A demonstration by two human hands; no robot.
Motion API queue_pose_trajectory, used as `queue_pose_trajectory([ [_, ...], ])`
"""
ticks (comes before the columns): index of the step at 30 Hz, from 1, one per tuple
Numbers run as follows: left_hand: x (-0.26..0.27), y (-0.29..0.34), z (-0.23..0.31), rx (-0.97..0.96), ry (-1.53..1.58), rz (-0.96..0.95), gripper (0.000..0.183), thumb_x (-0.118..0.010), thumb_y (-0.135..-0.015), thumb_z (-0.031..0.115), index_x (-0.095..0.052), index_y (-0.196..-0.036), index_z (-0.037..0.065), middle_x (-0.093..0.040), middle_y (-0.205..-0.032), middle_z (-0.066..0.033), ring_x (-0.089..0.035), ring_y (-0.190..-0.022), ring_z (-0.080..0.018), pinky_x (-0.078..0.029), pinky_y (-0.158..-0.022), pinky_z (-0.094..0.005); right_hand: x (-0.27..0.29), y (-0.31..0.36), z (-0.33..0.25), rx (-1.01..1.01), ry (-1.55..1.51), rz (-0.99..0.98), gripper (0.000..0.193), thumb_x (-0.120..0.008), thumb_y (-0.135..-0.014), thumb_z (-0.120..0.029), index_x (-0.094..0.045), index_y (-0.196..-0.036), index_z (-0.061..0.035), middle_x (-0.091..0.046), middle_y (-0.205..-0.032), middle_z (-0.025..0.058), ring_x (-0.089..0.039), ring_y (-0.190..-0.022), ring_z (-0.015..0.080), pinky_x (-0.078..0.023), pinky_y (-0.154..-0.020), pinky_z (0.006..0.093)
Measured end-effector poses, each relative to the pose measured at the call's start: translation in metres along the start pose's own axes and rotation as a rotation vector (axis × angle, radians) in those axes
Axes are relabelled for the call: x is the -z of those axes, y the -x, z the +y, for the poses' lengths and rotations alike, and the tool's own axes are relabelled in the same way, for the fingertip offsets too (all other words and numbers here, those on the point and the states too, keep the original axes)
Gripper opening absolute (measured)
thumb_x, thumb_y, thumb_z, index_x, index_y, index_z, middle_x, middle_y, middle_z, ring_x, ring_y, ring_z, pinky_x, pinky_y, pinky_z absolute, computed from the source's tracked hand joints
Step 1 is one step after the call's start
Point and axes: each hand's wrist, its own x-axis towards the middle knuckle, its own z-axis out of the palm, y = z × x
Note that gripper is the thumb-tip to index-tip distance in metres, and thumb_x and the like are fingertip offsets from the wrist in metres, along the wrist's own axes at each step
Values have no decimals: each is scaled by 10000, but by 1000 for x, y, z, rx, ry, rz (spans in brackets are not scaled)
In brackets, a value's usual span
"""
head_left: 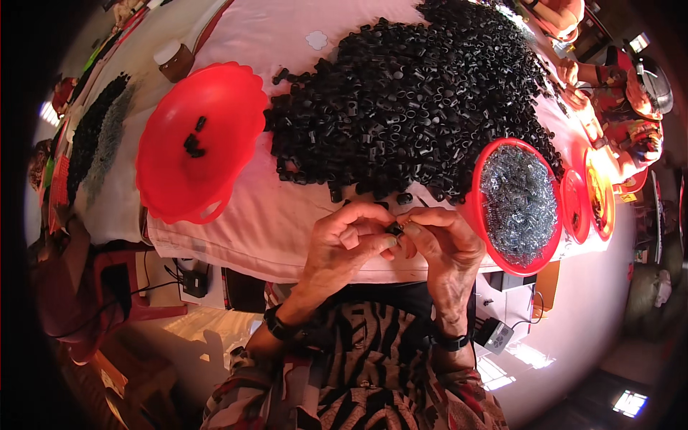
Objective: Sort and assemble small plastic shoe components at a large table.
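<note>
Near the table's front edge, my left hand (347, 236) is closed, pinching a small black plastic piece (394, 228) between thumb and fingers. My right hand (446, 244) meets it there, its thumb and fingertips pressed together at the same piece. Whether a smaller part sits between the right fingertips is too small to tell. Just beyond both hands spreads a large heap of small black hollow plastic pieces (408, 107). To the right of my right hand stands a red basket (532, 270) full of small silvery metal parts (519, 204).
At the left a wide red scalloped basket (215, 107) holds several black pieces (193, 143). Behind it stands a brown jar with a white lid (174, 61). Smaller red (575, 204) and orange-rimmed (600, 193) containers sit at the right, near a person in a cap (638, 107). Pink-white cloth (265, 236) covers the table.
</note>
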Motion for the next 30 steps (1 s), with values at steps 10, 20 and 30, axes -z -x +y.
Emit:
queue_pose_trajectory([
  [10,3,0,0,43,45,10,253,-650,-891,-108,-594,-1132,-56,-688,-1040,-133,-709,-905,-190,-618,-787,-304,-11,-1,8,30,17,122,110,-657,-894,71,-679,-981,8,-722,-993,119,-607,-722,84,-463,-583,208],
  [20,3,2,-3,-13,3,-2,256,-649,-890,-112,-595,-1134,-61,-672,-1049,-135,-701,-913,-185,-615,-797,-308,-2,5,6,207,295,-26,118,-652,-888,57,-683,-1001,49,-658,-1084,150,-671,-920,172,-561,-806,276],
  [30,13,9,15,-105,-72,191,240,-619,-926,-74,-645,-1161,-33,-678,-1048,-111,-684,-884,-157,-587,-777,-288,25,-10,-5,166,671,221,142,-663,-837,74,-698,-961,14,-687,-885,77,-630,-716,116,-487,-654,238],
])
